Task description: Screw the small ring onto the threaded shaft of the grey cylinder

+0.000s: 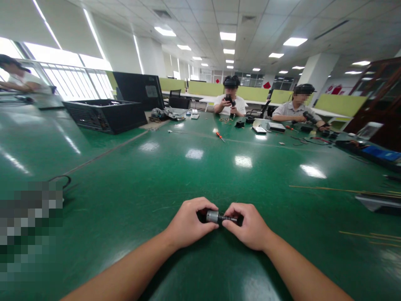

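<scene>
Just above the green table (175, 267), a small silver motor-like cylinder (212, 216) lies level between my two hands. My left hand (189, 221) is closed round its body, thumb and forefinger on either side. A thin dark, stepped shaft (231, 218) sticks out of the cylinder toward the right. Thumb and fingers of my right hand (250, 225) pinch that shaft close to the cylinder. My palms hide part of both ends, and I cannot tell whether shaft and cylinder are one piece.
An orange screwdriver (219, 136) lies farther out. Black computer casings (106, 117) stand back left. Thin yellowish rods (326, 189) lie at the right. Two people (230, 102) sit across the table, holding dark tools. A blurred patch (28, 213) covers something at the left.
</scene>
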`<action>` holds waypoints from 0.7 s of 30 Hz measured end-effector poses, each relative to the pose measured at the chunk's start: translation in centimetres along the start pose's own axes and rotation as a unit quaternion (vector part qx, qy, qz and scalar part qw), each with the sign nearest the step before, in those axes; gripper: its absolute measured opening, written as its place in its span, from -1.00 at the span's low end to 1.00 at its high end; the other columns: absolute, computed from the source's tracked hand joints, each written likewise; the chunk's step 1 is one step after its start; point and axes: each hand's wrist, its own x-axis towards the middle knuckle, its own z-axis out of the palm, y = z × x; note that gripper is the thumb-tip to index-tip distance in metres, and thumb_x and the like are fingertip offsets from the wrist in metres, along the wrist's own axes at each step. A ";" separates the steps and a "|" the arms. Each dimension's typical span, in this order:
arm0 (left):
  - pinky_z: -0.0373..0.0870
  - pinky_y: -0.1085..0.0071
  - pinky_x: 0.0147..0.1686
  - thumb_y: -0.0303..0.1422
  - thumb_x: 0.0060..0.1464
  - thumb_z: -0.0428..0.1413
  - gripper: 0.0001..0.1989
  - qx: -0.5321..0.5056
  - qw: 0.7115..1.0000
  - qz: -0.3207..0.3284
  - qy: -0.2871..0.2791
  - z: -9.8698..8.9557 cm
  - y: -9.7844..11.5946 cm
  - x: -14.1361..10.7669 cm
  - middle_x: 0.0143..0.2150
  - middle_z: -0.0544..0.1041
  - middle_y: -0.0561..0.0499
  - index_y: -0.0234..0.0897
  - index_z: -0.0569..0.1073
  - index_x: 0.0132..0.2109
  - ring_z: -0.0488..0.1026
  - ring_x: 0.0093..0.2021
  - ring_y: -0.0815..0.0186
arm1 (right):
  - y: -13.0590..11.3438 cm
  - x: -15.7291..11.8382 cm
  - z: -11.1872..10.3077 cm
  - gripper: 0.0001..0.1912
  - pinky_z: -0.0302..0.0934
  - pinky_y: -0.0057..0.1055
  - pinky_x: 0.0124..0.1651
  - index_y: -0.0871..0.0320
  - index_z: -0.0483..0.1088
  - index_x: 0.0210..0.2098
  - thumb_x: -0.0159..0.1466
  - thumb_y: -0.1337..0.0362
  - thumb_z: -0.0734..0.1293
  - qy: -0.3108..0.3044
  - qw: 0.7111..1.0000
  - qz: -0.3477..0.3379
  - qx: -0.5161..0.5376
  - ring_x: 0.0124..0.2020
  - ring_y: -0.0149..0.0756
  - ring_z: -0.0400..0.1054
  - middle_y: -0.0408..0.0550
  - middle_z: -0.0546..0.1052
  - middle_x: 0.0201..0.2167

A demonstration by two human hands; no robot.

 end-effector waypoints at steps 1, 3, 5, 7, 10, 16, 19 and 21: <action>0.31 0.44 -0.25 -0.48 -0.13 0.33 -0.76 0.001 1.000 -0.002 0.001 0.0 0.0 0.0 -0.31 0.55 0.09 -0.20 0.57 -0.23 0.46 -0.28 0.34 | 0.0 0.0 0.0 -0.96 0.13 -0.46 -0.38 0.17 0.46 -0.41 0.16 0.33 0.39 0.000 1.000 0.000 0.001 -0.47 -0.36 0.33 -0.15 0.49 -0.51; 0.31 0.44 -0.24 -0.47 -0.14 0.33 -0.75 0.001 1.000 -0.004 0.001 0.0 0.0 0.0 -0.31 0.56 0.10 -0.20 0.57 -0.23 0.46 -0.28 0.34 | 0.0 0.0 0.0 -0.96 0.13 -0.46 -0.38 0.17 0.47 -0.41 0.16 0.33 0.39 0.000 1.000 -0.001 0.001 -0.47 -0.36 0.33 -0.15 0.49 -0.51; 0.31 0.44 -0.25 -0.47 -0.13 0.33 -0.75 -0.001 1.000 -0.004 0.001 -0.1 0.0 0.0 -0.30 0.56 0.10 -0.19 0.57 -0.23 0.46 -0.28 0.34 | 0.0 0.0 -0.1 -0.96 0.13 -0.46 -0.38 0.17 0.46 -0.41 0.16 0.33 0.39 0.002 1.000 -0.001 0.000 -0.47 -0.35 0.32 -0.15 0.49 -0.52; 0.31 0.44 -0.25 -0.46 -0.12 0.33 -0.76 -0.001 1.000 -0.003 0.000 0.0 0.0 0.0 -0.30 0.56 0.10 -0.19 0.57 -0.23 0.47 -0.27 0.34 | 0.1 0.0 -0.1 -0.96 0.13 -0.46 -0.38 0.17 0.46 -0.42 0.15 0.33 0.39 0.002 1.000 -0.002 0.002 -0.47 -0.35 0.32 -0.15 0.48 -0.52; 0.31 0.43 -0.25 -0.46 -0.12 0.32 -0.77 -0.001 1.000 -0.002 0.000 0.0 0.0 0.0 -0.30 0.56 0.09 -0.19 0.57 -0.23 0.47 -0.27 0.33 | 0.1 0.0 -0.1 -0.96 0.14 -0.46 -0.38 0.17 0.46 -0.41 0.16 0.33 0.39 0.003 1.000 -0.001 0.006 -0.46 -0.35 0.33 -0.14 0.49 -0.51; 0.31 0.43 -0.26 -0.46 -0.13 0.32 -0.77 0.000 1.000 -0.006 -0.001 0.0 0.0 0.0 -0.31 0.56 0.09 -0.20 0.57 -0.23 0.46 -0.28 0.33 | 0.1 0.0 -0.1 -0.95 0.13 -0.47 -0.39 0.16 0.46 -0.42 0.15 0.32 0.40 0.005 1.000 -0.001 0.003 -0.47 -0.35 0.33 -0.15 0.49 -0.52; 0.31 0.42 -0.26 -0.46 -0.13 0.32 -0.77 0.000 1.000 -0.005 0.001 -0.1 0.1 0.0 -0.31 0.55 0.08 -0.20 0.57 -0.23 0.46 -0.28 0.33 | 0.0 0.1 -0.1 -0.96 0.13 -0.46 -0.39 0.17 0.46 -0.42 0.15 0.32 0.40 0.006 1.000 0.002 0.001 -0.47 -0.35 0.33 -0.14 0.49 -0.52; 0.31 0.42 -0.26 -0.46 -0.13 0.32 -0.77 -0.002 1.000 -0.005 0.003 -0.1 0.1 0.1 -0.32 0.55 0.08 -0.21 0.57 -0.24 0.46 -0.29 0.32 | 0.0 0.1 -0.1 -0.96 0.13 -0.46 -0.38 0.17 0.46 -0.42 0.14 0.33 0.40 0.006 1.000 0.002 0.003 -0.47 -0.35 0.33 -0.14 0.49 -0.52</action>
